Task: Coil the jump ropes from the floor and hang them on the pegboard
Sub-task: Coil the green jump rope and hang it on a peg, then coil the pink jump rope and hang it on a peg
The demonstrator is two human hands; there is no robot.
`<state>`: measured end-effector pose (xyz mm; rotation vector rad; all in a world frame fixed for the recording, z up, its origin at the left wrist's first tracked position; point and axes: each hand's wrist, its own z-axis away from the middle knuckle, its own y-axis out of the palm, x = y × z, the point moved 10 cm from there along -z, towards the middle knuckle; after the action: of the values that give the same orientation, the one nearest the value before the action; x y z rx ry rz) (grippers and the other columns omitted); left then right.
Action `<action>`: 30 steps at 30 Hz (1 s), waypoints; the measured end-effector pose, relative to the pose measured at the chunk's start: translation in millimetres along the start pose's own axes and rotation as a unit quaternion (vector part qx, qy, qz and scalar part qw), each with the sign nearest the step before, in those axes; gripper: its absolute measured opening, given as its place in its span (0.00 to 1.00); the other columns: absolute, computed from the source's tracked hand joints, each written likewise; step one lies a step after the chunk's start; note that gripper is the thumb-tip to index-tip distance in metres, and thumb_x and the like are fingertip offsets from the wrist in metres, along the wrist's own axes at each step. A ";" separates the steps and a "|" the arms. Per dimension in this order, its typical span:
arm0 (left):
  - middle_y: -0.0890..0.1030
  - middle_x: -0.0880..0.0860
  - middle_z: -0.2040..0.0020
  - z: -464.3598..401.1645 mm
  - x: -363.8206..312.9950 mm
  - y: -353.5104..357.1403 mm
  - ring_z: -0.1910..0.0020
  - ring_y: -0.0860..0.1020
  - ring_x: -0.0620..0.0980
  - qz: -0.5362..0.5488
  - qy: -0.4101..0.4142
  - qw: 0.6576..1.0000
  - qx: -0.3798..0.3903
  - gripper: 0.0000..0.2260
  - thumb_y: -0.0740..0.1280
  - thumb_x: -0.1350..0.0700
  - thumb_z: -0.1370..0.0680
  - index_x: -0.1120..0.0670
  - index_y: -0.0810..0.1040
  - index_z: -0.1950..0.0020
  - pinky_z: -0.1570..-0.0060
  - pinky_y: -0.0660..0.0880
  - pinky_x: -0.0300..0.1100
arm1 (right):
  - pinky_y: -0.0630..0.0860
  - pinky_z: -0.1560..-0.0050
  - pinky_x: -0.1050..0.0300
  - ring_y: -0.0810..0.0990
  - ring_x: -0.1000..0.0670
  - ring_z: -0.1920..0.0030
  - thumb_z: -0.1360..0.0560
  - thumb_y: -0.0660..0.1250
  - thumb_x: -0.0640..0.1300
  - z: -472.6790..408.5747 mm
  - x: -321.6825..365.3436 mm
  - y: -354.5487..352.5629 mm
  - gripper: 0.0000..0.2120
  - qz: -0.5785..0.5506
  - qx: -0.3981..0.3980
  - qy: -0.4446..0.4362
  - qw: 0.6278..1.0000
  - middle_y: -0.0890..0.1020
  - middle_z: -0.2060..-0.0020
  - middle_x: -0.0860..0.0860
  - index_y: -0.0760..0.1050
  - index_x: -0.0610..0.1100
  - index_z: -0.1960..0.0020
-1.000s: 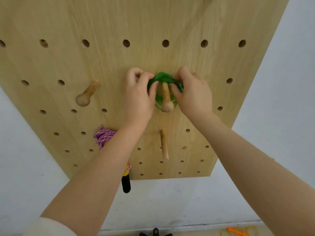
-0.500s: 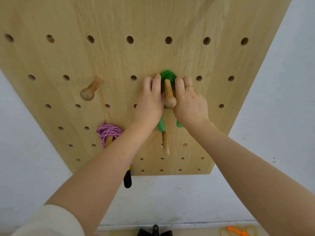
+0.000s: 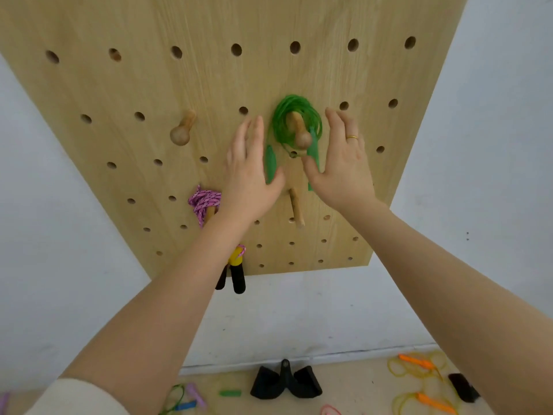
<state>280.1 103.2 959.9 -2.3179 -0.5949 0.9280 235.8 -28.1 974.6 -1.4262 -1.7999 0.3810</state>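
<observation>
A coiled green jump rope [image 3: 294, 115] hangs on a wooden peg [image 3: 300, 131] in the middle of the wooden pegboard [image 3: 209, 79]; its two green handles dangle below the coil. My left hand [image 3: 250, 172] is just left of it with fingers spread, holding nothing. My right hand [image 3: 341, 158] is just right of it, open too, wearing a gold ring. A pink braided rope [image 3: 205, 203] with yellow-and-black handles [image 3: 236, 272] hangs on a lower peg, partly behind my left forearm.
An unused round-headed peg [image 3: 182, 130] sticks out to the left, another bare peg [image 3: 296, 208] below the green rope. On the floor lie yellow ropes with orange handles [image 3: 419, 381], a black object [image 3: 285, 381], a small green piece [image 3: 229, 393] and a rope with blue and purple handles [image 3: 188, 399].
Both hands let go of the green rope and drew back from the peg, fingers opening. The coil now hangs freely with its handles dangling.
</observation>
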 end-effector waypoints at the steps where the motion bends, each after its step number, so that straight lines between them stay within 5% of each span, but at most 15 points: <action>1: 0.52 0.56 0.24 8.5 3.4 1.6 0.26 0.55 0.57 0.002 -0.004 1.000 0.010 0.34 0.65 0.54 0.24 0.54 0.50 0.23 0.29 0.58 0.52 | 0.65 0.35 0.52 0.65 0.42 0.33 0.26 0.63 0.46 9.4 -1.9 -1.3 0.30 -0.012 -0.007 0.008 1.000 0.63 0.31 0.42 0.57 0.38 0.28; 7: 0.50 0.55 0.23 101.6 52.3 57.9 0.24 0.51 0.53 -0.017 -0.069 0.988 0.134 0.33 0.64 0.55 0.23 0.57 0.49 0.23 0.27 0.54 0.49 | 0.67 0.54 0.55 0.70 0.50 0.53 0.26 0.60 0.38 110.7 -43.6 19.9 0.14 -0.054 0.029 0.129 0.990 0.72 0.43 0.46 0.67 0.39 0.40; 11: 0.46 0.55 0.22 196.9 89.6 130.2 0.24 0.46 0.52 -0.024 -0.140 0.954 0.264 0.36 0.63 0.52 0.22 0.57 0.44 0.23 0.27 0.51 0.47 | 0.71 0.50 0.52 0.73 0.45 0.45 0.24 0.58 0.39 203.5 -95.6 78.9 0.13 -0.025 0.170 0.224 0.959 0.71 0.40 0.46 0.68 0.41 0.39; 15: 0.40 0.54 0.23 290.8 120.2 196.1 0.24 0.44 0.51 -0.037 -0.185 0.908 0.375 0.36 0.61 0.50 0.22 0.56 0.40 0.24 0.26 0.49 0.47 | 0.68 0.43 0.53 0.70 0.43 0.38 0.23 0.59 0.41 310.9 -165.6 154.7 0.16 0.003 0.335 0.321 0.886 0.69 0.37 0.44 0.67 0.40 0.36; 22: 0.49 0.57 0.23 419.1 172.5 331.1 0.24 0.50 0.54 -0.018 -0.251 0.858 0.447 0.33 0.62 0.52 0.22 0.58 0.49 0.24 0.28 0.55 0.47 | 0.66 0.41 0.53 0.70 0.41 0.38 0.23 0.60 0.43 498.4 -273.2 226.4 0.18 0.104 0.511 0.382 0.763 0.69 0.36 0.42 0.67 0.40 0.34; 30: 0.57 0.55 0.24 564.8 237.0 519.7 0.29 0.63 0.52 0.044 -0.305 0.839 0.448 0.26 0.56 0.59 0.19 0.54 0.50 0.23 0.38 0.63 0.42 | 0.66 0.38 0.52 0.67 0.41 0.35 0.21 0.57 0.46 685.6 -415.7 345.0 0.18 0.149 0.611 0.342 0.699 0.68 0.35 0.42 0.66 0.42 0.33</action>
<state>124.2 46.5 173.9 -1.1964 -0.1887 1.5851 -8.6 -139.8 144.1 -0.6527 -0.3908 0.8565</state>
